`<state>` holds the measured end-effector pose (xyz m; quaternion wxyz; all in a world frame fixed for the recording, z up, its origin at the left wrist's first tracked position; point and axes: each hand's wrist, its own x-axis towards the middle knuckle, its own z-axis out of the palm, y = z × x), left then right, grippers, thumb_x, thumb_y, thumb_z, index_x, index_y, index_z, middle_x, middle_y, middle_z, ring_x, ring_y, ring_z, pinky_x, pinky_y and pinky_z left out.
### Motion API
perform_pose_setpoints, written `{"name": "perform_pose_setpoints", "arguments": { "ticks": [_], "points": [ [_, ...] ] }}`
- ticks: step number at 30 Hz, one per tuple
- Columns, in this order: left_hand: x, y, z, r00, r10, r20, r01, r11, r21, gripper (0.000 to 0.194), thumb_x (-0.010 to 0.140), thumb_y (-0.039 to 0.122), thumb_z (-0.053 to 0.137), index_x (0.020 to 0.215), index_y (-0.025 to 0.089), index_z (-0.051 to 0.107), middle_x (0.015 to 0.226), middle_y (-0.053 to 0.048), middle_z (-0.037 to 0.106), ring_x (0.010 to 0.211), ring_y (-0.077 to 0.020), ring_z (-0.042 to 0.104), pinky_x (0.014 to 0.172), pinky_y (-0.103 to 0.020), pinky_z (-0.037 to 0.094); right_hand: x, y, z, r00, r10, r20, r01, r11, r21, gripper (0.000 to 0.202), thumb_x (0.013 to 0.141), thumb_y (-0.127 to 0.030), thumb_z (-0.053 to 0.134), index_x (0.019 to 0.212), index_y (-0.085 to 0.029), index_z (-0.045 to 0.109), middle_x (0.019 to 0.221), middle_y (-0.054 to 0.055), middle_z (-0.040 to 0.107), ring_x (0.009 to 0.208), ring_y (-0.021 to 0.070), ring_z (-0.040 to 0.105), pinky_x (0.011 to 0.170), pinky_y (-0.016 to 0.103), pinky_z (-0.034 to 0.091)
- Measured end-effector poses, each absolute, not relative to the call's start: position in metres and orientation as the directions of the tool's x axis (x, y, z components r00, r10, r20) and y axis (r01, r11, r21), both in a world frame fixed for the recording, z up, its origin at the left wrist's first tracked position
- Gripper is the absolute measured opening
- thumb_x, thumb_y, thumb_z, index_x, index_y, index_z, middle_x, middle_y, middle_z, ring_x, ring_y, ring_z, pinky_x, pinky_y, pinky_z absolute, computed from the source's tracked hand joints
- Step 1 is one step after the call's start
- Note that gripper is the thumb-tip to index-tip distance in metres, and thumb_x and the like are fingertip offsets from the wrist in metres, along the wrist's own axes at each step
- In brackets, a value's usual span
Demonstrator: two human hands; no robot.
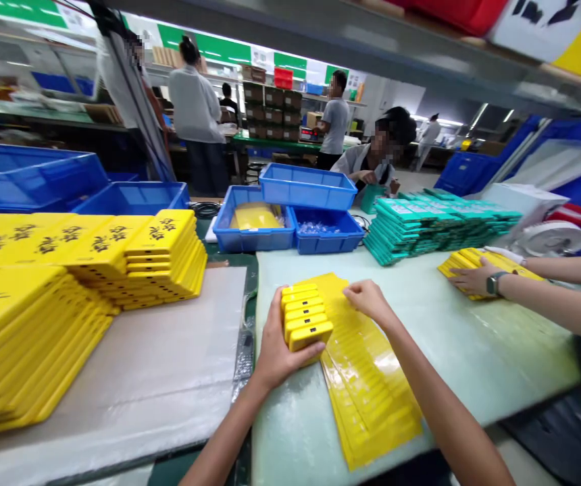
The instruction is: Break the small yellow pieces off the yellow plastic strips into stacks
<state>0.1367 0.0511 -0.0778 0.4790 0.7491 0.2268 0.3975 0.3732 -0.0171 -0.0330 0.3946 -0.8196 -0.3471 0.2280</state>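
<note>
My left hand (pixel 283 347) is wrapped around a stack of yellow power-bank-like cases (pixel 307 317), each with a small dark port on its end face. Beside it, a fanned layer of thin yellow plastic sheets (pixel 371 378) lies on the pale work mat. My right hand (pixel 366 300) is over the far end of these sheets, thumb and fingers pinched together. Whatever lies between those fingertips, perhaps a sheet edge, is too small to make out.
Large stacks of yellow cases (pixel 163 250) stand on the left. Blue bins (pixel 255 236) line the back, near teal packs (pixel 422 226). At the right, a co-worker's hands (pixel 483 277) hold more yellow pieces. A shelf beam (pixel 321 47) crosses overhead.
</note>
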Motion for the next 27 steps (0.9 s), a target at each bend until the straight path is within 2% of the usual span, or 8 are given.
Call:
{"name": "perform_pose_setpoints", "arguments": {
  "ticks": [3,6,9,13,18,23,25,27],
  "points": [
    [0.138,0.051,-0.076,0.569,0.724,0.389,-0.027,-0.457,0.889,0.119,0.069,0.056,0.09,0.161,0.023,0.021,0.159,-0.02,0.043,0.146,-0.0415,0.049,0.124,-0.064,0.037,0.386,-0.07,-0.054,0.741,0.67,-0.055,0.465,-0.569,-0.678,0.02,0.076,-0.011,0.065,0.059,-0.016,0.074,0.067,0.011,0.076,0.077,0.0245,0.073,0.069,0.028,0.048],
    [0.138,0.05,-0.075,0.556,0.733,0.393,-0.008,-0.468,0.884,0.118,0.071,0.056,0.089,0.161,0.023,0.021,0.158,-0.02,0.045,0.146,-0.0412,0.049,0.124,-0.063,0.037,0.381,-0.1,-0.071,0.761,0.648,-0.038,0.507,-0.63,-0.588,0.021,0.081,-0.012,0.063,0.072,-0.017,0.081,0.082,0.01,0.081,0.084,0.0253,0.074,0.074,0.029,0.047],
    [0.137,0.05,-0.075,0.548,0.736,0.398,0.007,-0.48,0.878,0.118,0.071,0.056,0.089,0.162,0.022,0.021,0.158,-0.02,0.044,0.146,-0.0417,0.048,0.124,-0.063,0.036,0.372,-0.102,-0.081,0.761,0.649,-0.031,0.54,-0.659,-0.524,0.02,0.085,-0.016,0.065,0.082,-0.018,0.084,0.091,0.01,0.082,0.089,0.0248,0.075,0.075,0.029,0.046],
    [0.137,0.05,-0.076,0.549,0.736,0.396,0.009,-0.479,0.878,0.119,0.07,0.057,0.088,0.161,0.023,0.021,0.159,-0.02,0.044,0.147,-0.0419,0.048,0.124,-0.063,0.036,0.364,-0.091,-0.084,0.758,0.651,-0.04,0.57,-0.691,-0.445,0.015,0.087,-0.023,0.071,0.08,-0.016,0.082,0.089,0.011,0.081,0.087,0.0244,0.074,0.072,0.029,0.043],
    [0.137,0.049,-0.075,0.549,0.735,0.399,-0.005,-0.474,0.88,0.118,0.07,0.057,0.089,0.161,0.024,0.022,0.16,-0.019,0.042,0.148,-0.042,0.047,0.125,-0.062,0.036,0.358,-0.085,-0.079,0.776,0.63,-0.038,0.575,-0.731,-0.366,0.007,0.085,-0.02,0.076,0.086,-0.014,0.079,0.1,0.016,0.079,0.099,0.0267,0.072,0.076,0.029,0.042],
    [0.137,0.048,-0.076,0.553,0.728,0.405,-0.042,-0.461,0.886,0.121,0.068,0.055,0.092,0.161,0.026,0.021,0.16,-0.018,0.043,0.147,-0.0418,0.048,0.124,-0.062,0.037,0.35,-0.083,-0.074,0.839,0.544,-0.024,0.495,-0.78,-0.382,0.009,0.082,-0.023,0.079,0.087,-0.016,0.077,0.097,0.016,0.079,0.091,0.0312,0.073,0.071,0.034,0.044],
    [0.137,0.048,-0.076,0.559,0.733,0.388,-0.045,-0.441,0.897,0.121,0.068,0.054,0.092,0.161,0.025,0.021,0.159,-0.018,0.043,0.148,-0.0421,0.047,0.125,-0.064,0.035,0.346,-0.085,-0.072,0.842,0.54,0.004,0.49,-0.762,-0.423,0.005,0.083,-0.024,0.076,0.084,-0.019,0.075,0.095,0.011,0.079,0.089,0.0287,0.073,0.073,0.034,0.047],
    [0.136,0.046,-0.077,0.564,0.739,0.369,-0.041,-0.421,0.906,0.121,0.068,0.054,0.092,0.161,0.024,0.021,0.157,-0.019,0.045,0.148,-0.043,0.045,0.126,-0.065,0.032,0.345,-0.09,-0.068,0.817,0.575,0.045,0.505,-0.676,-0.536,0.007,0.087,-0.026,0.071,0.083,-0.021,0.073,0.095,0.007,0.079,0.09,0.0245,0.073,0.078,0.032,0.051]
  ]
}}
